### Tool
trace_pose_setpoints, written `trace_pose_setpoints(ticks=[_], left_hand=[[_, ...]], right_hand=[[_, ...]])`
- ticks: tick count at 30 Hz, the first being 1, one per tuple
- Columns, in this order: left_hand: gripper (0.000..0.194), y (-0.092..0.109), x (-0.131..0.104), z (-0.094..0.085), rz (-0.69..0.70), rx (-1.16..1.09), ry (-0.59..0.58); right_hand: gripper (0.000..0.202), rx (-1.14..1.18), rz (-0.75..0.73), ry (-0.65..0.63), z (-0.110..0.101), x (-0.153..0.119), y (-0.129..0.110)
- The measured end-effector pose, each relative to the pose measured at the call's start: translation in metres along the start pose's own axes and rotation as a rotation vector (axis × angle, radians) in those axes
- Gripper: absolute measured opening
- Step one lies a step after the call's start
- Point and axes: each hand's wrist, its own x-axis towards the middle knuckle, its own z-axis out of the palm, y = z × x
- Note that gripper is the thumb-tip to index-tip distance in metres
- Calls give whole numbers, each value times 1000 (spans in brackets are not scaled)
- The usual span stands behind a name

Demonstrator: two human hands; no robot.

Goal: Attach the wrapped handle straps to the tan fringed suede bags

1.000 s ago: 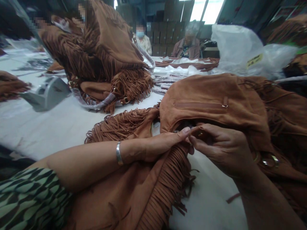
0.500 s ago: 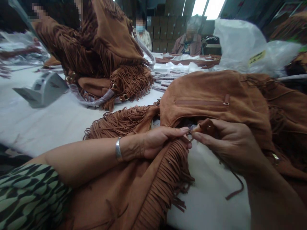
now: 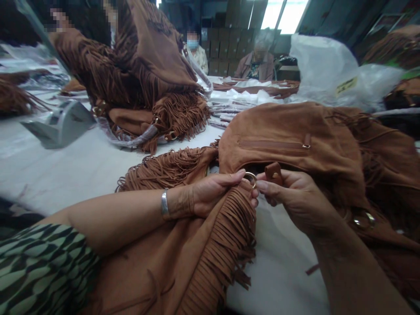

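Note:
My left hand (image 3: pixel 213 190) pinches a gold metal ring (image 3: pixel 251 178) at the corner of a brown fringed bag (image 3: pixel 183 249) lying toward me. Opposite it, my right hand (image 3: pixel 298 192) has thumb and forefinger closed on the ring's right side. A brown leather tab (image 3: pixel 274 173) with a gold stud stands up between the fingers of that same hand. Just behind both hands lies another brown suede bag (image 3: pixel 282 127), with a zipper across its face. Fringe hangs from the near bag's edge, below the ring.
Fringed bags with wrapped handles (image 3: pixel 157 65) are piled at the back left, beside a grey tape dispenser (image 3: pixel 61 124) on the white table (image 3: pixel 85 166). Clear plastic (image 3: pixel 324 65) lies at the back right. Two people (image 3: pixel 197 50) are across the table.
My right hand has shifted slightly left, its arm turned. The ring shows more fully between my hands, and the leather tab now stands more upright. The dark strip below my right hand is mostly hidden.

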Motion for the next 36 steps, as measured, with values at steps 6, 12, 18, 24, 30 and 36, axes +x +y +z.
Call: trace_pose_setpoints(ticks=[6,12,18,24,30,36], left_hand=[[64,2,7,4,-54,48,93],[47,5,7,1,-114,6,57],[39,0,5,-4,-86,35,-18],[33,-2,2,-3,-9,27,-7],[34,-1,1,-2,32,43,-14],[33,-2,1,-1,20,-4,-20]], right_hand=[[22,18,7,-88,3,-1,2],[27,-18,1,-96,2,-1,0],[26,93,104,-81,-4,3,5],[21,165,119,26,-23,5,4],[25,41,127,-27,-15,0,-1],[33,14,104,-9,-7,-1,-3]])
